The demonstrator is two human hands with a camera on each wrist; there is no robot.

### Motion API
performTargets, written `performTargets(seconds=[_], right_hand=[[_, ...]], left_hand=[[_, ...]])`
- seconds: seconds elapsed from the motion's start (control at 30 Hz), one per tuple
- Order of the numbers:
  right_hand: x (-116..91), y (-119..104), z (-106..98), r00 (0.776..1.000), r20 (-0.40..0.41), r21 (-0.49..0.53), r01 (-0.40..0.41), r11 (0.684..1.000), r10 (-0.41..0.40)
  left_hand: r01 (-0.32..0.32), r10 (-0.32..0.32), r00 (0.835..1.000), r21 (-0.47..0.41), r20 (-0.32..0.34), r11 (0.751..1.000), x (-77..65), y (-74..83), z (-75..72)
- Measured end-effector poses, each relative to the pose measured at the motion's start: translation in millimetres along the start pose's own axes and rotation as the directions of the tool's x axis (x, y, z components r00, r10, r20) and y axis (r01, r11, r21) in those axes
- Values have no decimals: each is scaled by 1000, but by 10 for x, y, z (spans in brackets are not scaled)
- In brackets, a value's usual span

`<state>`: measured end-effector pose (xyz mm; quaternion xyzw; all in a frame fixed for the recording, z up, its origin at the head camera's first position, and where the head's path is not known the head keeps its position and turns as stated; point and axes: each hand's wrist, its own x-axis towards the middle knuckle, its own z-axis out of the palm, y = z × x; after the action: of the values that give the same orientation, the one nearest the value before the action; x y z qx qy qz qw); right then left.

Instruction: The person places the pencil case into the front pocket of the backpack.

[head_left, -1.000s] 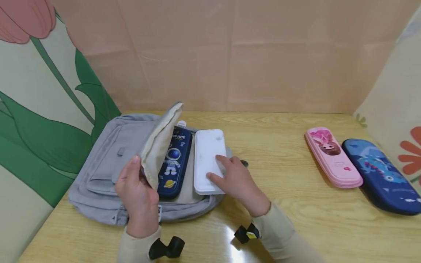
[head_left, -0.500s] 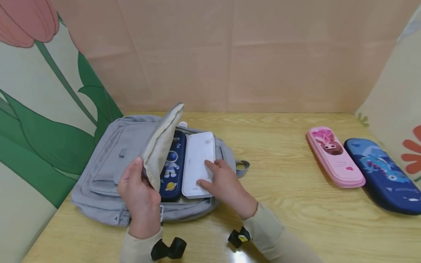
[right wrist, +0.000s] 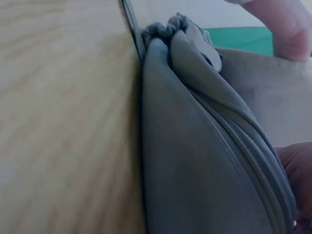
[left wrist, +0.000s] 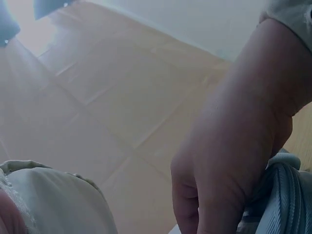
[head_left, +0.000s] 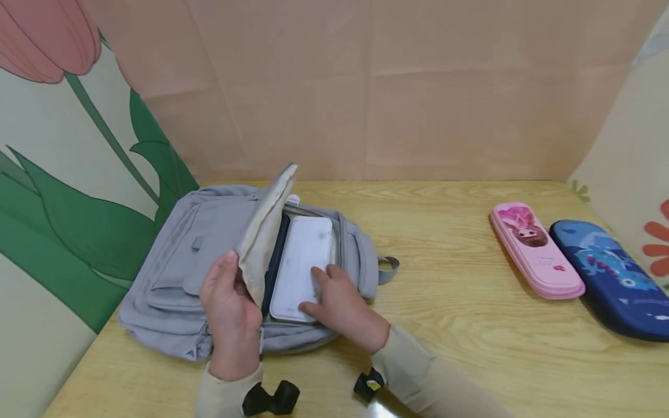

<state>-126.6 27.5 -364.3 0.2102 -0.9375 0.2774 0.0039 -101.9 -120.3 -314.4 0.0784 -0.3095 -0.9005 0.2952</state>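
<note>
We find a grey bag (head_left: 209, 255) lying flat on the wooden table (head_left: 460, 325), its main compartment open. Our left hand (head_left: 230, 307) pinches the bag's cream-lined flap (head_left: 263, 232) between thumb and fingers and holds it raised, so the left grip is closed on the flap. Our right hand (head_left: 342, 302) rests on the white case (head_left: 300, 267), fingers laid fairly straight on its near end; this grip is spread, pressing rather than clasping. The white case lies inside the open compartment, partly under the raised flap. A dark blue case (head_left: 276, 249) shows as a narrow strip just beside it, between the white case and the flap.

The right wrist view shows the bag's grey side and zip seam close against the table; the left wrist view shows mainly the right hand's wrist and is blurred.

Well apart, at the right of the table, a pink case (head_left: 535, 249) and a blue dinosaur case (head_left: 617, 276) lie side by side, touching or nearly so.
</note>
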Motion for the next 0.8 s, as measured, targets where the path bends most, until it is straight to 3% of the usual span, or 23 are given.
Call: performTargets(seconds=[0.2, 0.5, 0.67, 0.8], right_hand=[[27, -29, 62, 1000, 2, 2, 10, 1000, -10], [42, -3, 47, 1000, -11, 63, -16, 998, 17], [-19, 62, -155, 997, -12, 181, -68, 981, 71], [-60, 237, -359, 993, -64, 193, -83, 978, 97]], left_hand=[[73, -73, 997, 8, 4, 997, -5, 15, -18], [44, -44, 999, -16, 8, 999, 18, 28, -21], [43, -43, 999, -23, 17, 999, 18, 17, -42], [31, -31, 999, -17, 9, 999, 27, 20, -52]])
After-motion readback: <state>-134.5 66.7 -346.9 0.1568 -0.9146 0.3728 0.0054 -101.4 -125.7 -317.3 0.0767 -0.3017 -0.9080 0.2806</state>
